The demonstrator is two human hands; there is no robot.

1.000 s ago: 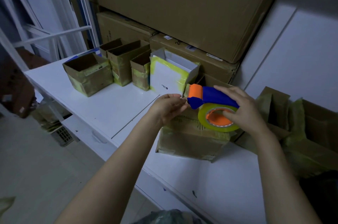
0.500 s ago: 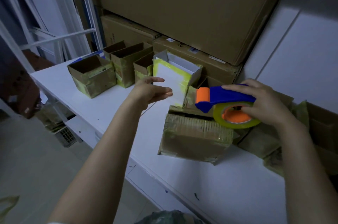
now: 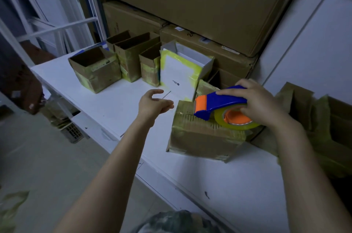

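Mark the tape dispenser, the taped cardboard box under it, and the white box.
tape dispenser [image 3: 224, 100], head view, on its blue handle.
taped cardboard box [image 3: 202, 137], head view, on its front face.
white box [image 3: 177, 73], head view, on its front panel.

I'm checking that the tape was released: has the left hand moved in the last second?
Yes: the left hand moved leftward off the taped box, away from the tape dispenser, and is now open over the table.
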